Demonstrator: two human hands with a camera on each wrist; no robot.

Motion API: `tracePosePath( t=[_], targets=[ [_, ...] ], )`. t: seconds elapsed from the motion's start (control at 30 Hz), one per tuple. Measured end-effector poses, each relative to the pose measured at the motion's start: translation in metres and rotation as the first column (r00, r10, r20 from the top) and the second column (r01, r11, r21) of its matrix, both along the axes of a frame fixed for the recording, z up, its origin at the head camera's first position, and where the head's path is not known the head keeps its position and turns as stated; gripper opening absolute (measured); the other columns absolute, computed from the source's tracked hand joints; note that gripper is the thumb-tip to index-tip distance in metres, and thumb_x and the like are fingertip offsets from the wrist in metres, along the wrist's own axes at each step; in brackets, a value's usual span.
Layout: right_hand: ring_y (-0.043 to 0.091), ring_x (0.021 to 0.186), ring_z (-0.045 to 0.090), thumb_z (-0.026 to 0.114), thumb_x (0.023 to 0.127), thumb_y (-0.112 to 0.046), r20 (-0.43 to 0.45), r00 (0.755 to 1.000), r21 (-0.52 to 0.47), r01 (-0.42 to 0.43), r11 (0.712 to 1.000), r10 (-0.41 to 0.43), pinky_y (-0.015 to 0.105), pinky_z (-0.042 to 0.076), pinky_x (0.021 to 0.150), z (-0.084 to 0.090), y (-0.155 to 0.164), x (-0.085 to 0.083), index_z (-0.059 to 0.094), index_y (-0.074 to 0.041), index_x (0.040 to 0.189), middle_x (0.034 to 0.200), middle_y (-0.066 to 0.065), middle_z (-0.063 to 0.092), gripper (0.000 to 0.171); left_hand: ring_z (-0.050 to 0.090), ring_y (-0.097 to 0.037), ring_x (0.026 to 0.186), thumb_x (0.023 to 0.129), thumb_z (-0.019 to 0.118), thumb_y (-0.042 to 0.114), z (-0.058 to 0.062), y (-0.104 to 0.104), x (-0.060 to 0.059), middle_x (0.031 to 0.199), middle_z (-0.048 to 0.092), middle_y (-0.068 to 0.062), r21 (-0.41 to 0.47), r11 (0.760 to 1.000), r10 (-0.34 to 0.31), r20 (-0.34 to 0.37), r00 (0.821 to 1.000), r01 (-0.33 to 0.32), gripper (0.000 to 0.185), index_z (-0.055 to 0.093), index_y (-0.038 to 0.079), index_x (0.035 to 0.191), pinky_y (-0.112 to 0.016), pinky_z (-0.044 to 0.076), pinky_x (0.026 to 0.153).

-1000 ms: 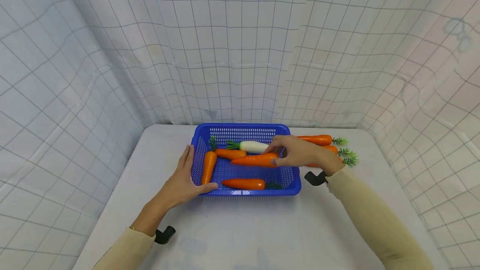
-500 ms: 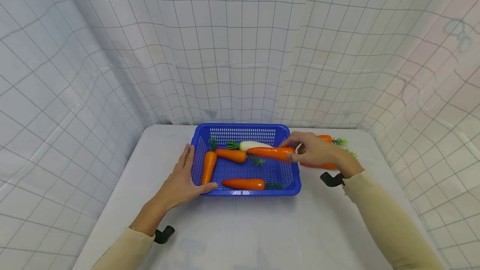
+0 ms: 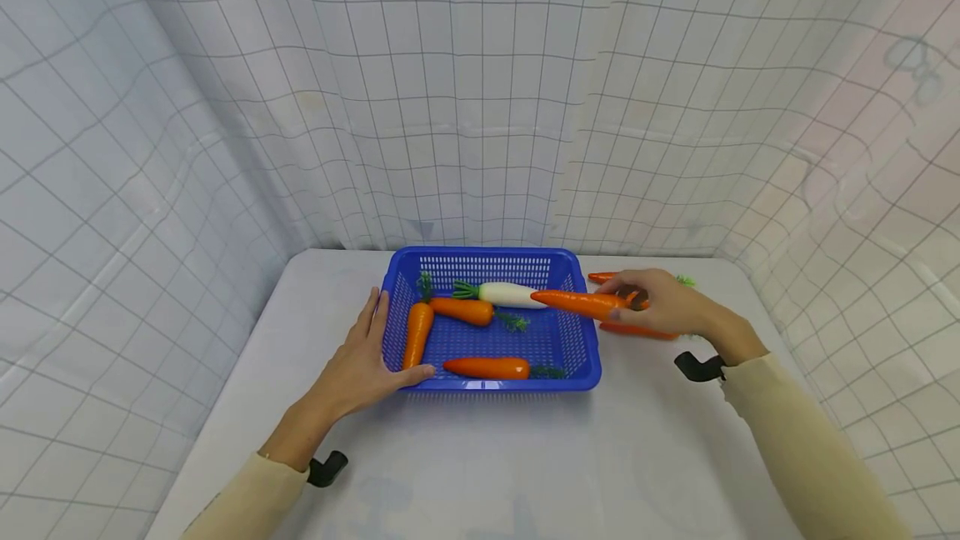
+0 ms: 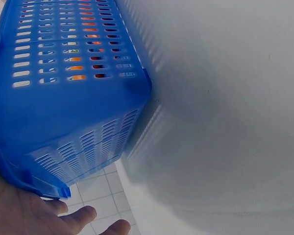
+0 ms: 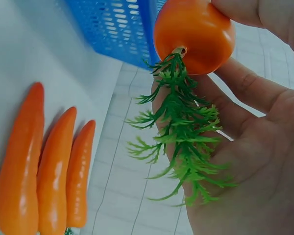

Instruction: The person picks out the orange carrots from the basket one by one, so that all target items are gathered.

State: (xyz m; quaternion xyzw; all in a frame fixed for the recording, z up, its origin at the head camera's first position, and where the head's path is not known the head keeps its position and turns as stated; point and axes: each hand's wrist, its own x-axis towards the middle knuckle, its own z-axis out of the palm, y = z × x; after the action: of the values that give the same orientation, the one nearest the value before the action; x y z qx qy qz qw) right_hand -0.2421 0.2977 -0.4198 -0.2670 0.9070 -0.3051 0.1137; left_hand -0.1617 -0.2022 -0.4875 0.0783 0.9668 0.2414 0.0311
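Note:
My right hand [image 3: 671,298] pinches a carrot [image 3: 573,301] by its thick end, thumb on one side and fingers on the other. The tip points left over the right rim of a blue basket [image 3: 483,252]. In the right wrist view, green leaves [image 5: 176,122] hang from its crown over the palm. My left hand [image 3: 360,365] rests at the basket's front left corner, fingers straight along the left rim, thumb on the front rim. Inside lie a white radish [image 3: 510,295] and three carrots, one upright along the left [image 3: 418,336], one behind and one at the front [image 3: 487,368].
Right of the basket, three carrots lie side by side on the white table [image 3: 480,457], seen in the right wrist view as a large carrot [image 5: 19,171], a middle carrot [image 5: 56,176] and a smaller carrot [image 5: 80,176]. White checked curtains [image 3: 480,107] enclose the table's back and sides.
My right hand has lifted the carrot out of the basket's middle and carried it rightward, uncovering the radish and a carrot's leaves. The left hand has stayed in place.

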Motion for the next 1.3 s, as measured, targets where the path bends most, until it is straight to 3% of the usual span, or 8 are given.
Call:
tracePosePath(
  t=[0.37,0.63,1.0,1.3],
  targets=[
    [0.018,0.103,0.067,0.081,0.096,-0.028,-0.002,0.997,0.05,0.08,0.996,-0.079,0.032,0.06,0.09,-0.01,0.038,0.011,0.073,-0.026,0.129,0.115,-0.004,0.074,0.033,0.016,-0.052,0.164,0.077,0.065,0.092,-0.002,-0.001,-0.002,0.182,-0.013,-0.009,-0.009,1.0,0.002,0.006,1.0,-0.002,0.142,-0.012,0.019,0.172,-0.077,0.033,0.118],
    [0.021,0.107,0.064,0.081,0.095,-0.044,0.027,0.991,0.043,0.132,0.99,-0.133,0.036,0.058,0.088,-0.02,0.059,0.021,0.073,-0.03,0.128,0.124,-0.004,0.07,0.037,0.018,-0.052,0.164,0.076,0.064,0.094,-0.003,-0.002,-0.003,0.182,-0.012,-0.008,-0.011,1.0,0.009,0.015,1.0,-0.009,0.144,-0.012,0.02,0.172,-0.078,0.033,0.118],
    [0.015,0.105,0.066,0.081,0.095,-0.02,-0.002,0.992,0.026,0.125,0.992,-0.125,0.025,0.061,0.091,-0.034,0.087,0.028,0.073,-0.021,0.124,0.122,-0.003,0.073,0.03,0.019,-0.053,0.163,0.077,0.064,0.092,-0.001,-0.001,-0.003,0.182,-0.011,-0.01,-0.02,1.0,0.003,0.015,1.0,-0.002,0.142,-0.013,0.02,0.172,-0.078,0.034,0.117],
    [0.017,0.104,0.067,0.082,0.093,-0.015,0.011,0.99,0.021,0.142,0.99,-0.142,0.024,0.061,0.088,-0.047,0.1,0.033,0.072,-0.016,0.127,0.122,0.002,0.072,0.035,0.018,-0.052,0.164,0.077,0.064,0.092,-0.002,-0.001,-0.003,0.182,-0.012,-0.009,-0.023,1.0,0.001,0.014,1.0,-0.001,0.142,-0.014,0.02,0.172,-0.078,0.033,0.118]
  ],
)
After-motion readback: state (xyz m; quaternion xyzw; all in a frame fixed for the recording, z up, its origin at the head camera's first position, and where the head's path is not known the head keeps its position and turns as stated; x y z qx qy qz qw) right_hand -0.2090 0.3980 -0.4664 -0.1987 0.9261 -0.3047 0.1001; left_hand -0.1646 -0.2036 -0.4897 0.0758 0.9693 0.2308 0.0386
